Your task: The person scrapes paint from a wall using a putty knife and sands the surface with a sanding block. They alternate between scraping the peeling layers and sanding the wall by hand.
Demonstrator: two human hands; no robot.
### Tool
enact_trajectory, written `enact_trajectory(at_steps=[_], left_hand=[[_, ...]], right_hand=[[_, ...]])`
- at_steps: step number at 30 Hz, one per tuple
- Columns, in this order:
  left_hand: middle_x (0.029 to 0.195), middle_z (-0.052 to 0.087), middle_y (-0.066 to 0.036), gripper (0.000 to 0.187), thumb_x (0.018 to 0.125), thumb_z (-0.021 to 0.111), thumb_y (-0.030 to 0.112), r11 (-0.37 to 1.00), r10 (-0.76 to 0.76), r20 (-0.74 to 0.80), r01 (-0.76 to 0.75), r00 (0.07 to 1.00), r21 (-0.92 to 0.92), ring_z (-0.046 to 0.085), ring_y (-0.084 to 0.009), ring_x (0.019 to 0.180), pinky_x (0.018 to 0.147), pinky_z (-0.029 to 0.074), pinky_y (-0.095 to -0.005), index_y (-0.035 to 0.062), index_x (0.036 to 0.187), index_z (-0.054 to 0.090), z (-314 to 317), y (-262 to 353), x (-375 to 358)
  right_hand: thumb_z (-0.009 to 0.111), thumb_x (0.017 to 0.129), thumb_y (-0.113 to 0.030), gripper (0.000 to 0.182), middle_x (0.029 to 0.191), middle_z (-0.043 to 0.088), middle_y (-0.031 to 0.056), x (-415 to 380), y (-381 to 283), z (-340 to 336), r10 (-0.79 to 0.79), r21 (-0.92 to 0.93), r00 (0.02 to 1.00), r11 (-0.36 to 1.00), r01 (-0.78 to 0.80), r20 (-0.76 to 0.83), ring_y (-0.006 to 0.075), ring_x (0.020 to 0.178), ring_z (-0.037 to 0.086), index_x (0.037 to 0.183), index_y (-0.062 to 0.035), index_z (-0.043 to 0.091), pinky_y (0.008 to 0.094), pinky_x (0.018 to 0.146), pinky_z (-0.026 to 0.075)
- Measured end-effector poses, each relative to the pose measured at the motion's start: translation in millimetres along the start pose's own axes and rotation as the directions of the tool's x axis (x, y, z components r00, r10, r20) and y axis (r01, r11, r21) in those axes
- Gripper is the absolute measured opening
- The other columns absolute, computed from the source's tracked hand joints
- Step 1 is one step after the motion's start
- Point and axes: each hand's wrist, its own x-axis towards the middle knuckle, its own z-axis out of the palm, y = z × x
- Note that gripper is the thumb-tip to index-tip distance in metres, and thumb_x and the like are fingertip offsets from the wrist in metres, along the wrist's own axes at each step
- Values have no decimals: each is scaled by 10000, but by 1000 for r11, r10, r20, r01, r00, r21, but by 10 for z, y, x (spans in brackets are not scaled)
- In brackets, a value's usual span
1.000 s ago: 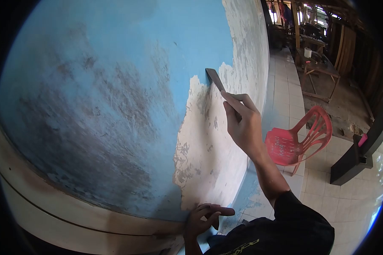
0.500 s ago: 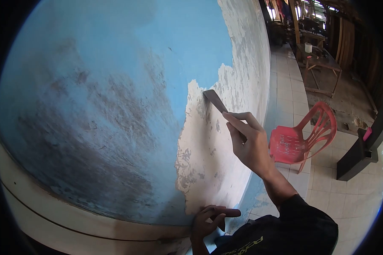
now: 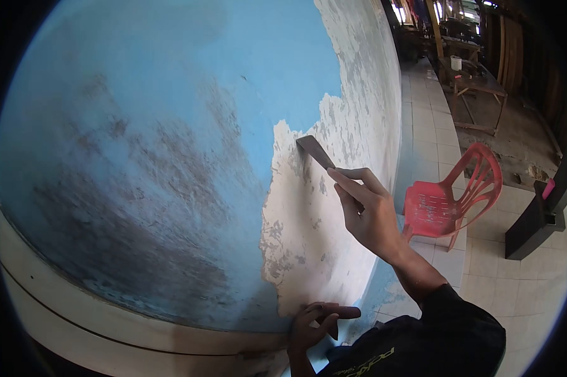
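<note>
One scraper [image 3: 315, 151] | lower than before | over pale patch [image 3: 291, 201]

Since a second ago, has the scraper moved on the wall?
Yes, down: the scraper had its tip over the blue paint; now the tip is over the bare patch, just below the paint's ragged edge.

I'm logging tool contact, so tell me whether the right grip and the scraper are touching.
Touching. The head view shows it: the right grip pinches the lower end of the scraper, whose blade juts out beyond.
</note>
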Motion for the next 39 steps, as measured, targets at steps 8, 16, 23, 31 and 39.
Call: enact_trajectory(at_steps=[8, 16, 23, 31, 39], left_hand=[[1031, 741, -84, 193, 880, 734, 137, 998, 40, -14, -40, 999, 44, 694, -214, 921, 860, 508, -326, 48, 1051, 739, 15, 79, 9], [944, 693, -100, 206, 975, 631, 174, 982, -188, -55, 187, 981, -20, 682, -187, 839, 824, 510, -312, -11, 1046, 689, 278, -38, -14], [1052, 602, -102, 306, 1035, 553, 261, 936, -336, -150, 313, 930, -160, 627, -175, 978, 794, 515, -314, -16, 1162, 585, 1007, -740, -339], [1191, 602, -142, 356, 1071, 406, 380, 444, -707, 56, 504, 705, -741, 611, -339, 1165, 911, 540, -537, 96, 1284, 431, 1415, -498, -397], [1198, 596, -126, 397, 1045, 493, 337, 614, -674, -42, 528, 737, -586, 626, -264, 1093, 890, 568, -415, 12, 1273, 497, 1408, -186, -512]], right_hand=[[670, 886, 19, 314, 1049, 681, 98, -40, 104, 16, -11, 59, 1000, 998, 12, -18, 228, 658, 664, 1191, -52, 699, 316, 575, 524], [736, 874, -61, 314, 1026, 688, 150, -1062, 547, -400, 295, 93, 895, 935, -343, 334, 218, 752, 686, 1184, -37, 694, 310, 669, 538], [731, 869, -192, 399, 1018, 733, 167, -2298, 906, -977, 476, -76, 460, 752, -655, 750, 309, 940, 715, 1238, -55, 670, 368, 848, 555], [629, 935, -193, 315, 1042, 694, 161, -2425, 797, -1264, 307, -197, 199, 879, -435, 930, 357, 924, 672, 1229, -107, 701, 427, 812, 528], [646, 934, -152, 324, 1022, 694, 155, -2401, 564, -1529, 249, -130, 190, 865, -484, 950, 311, 884, 677, 1250, -96, 688, 403, 791, 520]])
